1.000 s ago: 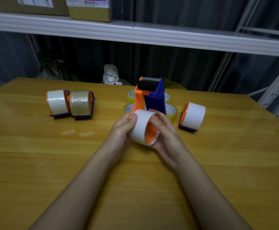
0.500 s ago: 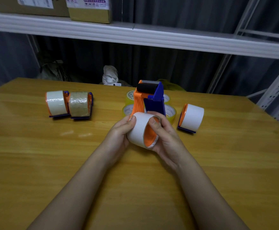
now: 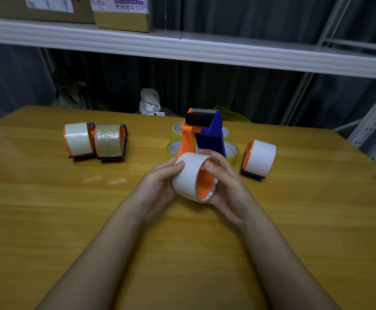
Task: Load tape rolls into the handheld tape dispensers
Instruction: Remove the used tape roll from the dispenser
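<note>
We see printed labels on the cardboard boxes [image 3: 122, 15] on the shelf [image 3: 205, 50], but their writing is too blurred to read, as is the small tag behind the table [image 3: 48, 220].

We hold the orange-and-blue dispenser [image 3: 201, 135] just above the middle of the table, its black roller and toothed blade pointing away from us. The white tape roll [image 3: 188, 175] sits on its orange hub. Our left hand [image 3: 158, 186] curls around the roll's left side, thumb on top. Our right hand [image 3: 227, 186] cups the roll's right side, thumb pressing at the open core.

Yellow tape rolls [image 3: 231, 151] lie just behind the dispenser. Right of it sits a loaded dispenser [image 3: 259, 158]; well to its left sit two more [image 3: 95, 140] side by side.
</note>
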Demonstrator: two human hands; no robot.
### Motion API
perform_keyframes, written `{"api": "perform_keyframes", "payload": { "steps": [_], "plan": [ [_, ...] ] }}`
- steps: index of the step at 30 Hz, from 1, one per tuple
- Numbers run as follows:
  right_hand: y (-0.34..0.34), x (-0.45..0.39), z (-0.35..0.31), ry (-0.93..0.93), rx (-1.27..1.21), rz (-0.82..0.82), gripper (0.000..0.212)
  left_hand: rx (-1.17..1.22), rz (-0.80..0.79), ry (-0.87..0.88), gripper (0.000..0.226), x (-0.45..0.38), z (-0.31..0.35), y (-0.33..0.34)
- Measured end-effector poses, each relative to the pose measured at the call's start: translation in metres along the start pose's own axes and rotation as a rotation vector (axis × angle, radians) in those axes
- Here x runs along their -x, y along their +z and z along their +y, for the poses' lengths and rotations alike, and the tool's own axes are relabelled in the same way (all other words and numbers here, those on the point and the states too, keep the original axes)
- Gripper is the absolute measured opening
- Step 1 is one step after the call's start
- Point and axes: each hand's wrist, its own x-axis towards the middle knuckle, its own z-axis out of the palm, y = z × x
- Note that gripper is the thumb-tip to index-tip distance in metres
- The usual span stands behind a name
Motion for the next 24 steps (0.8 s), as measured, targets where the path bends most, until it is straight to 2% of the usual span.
{"api": "perform_keyframes", "payload": {
  "steps": [4, 7, 14, 22, 24],
  "plan": [
    [-0.0017, 0.0008, -0.0004, -0.003, -0.023, -0.021, 0.039, -0.077, -0.025, -0.010, 0.044, 0.0035, 0.0018, -0.0010],
    [-0.0014, 0.0008, -0.0004, -0.012, -0.034, -0.025, 0.036, -0.090, -0.058, -0.009, 0.033, 0.0062, 0.0033, -0.0016],
    [-0.0010, 0.0017, -0.0002, -0.039, -0.014, -0.007, 0.033, -0.088, -0.029, 0.000, 0.028, 0.0045, 0.0031, -0.0035],
    [0.0010, -0.0013, 0.0045, -0.029, -0.016, 0.016, 0.035, -0.075, -0.001, 0.006, 0.051, 0.0017, 0.0027, -0.0071],
    [0.0020, -0.0021, 0.0044, -0.062, 0.073, 0.026, 0.034, -0.088, 0.019, 0.014, 0.048, 0.0007, 0.0023, -0.0080]
  ]
}}
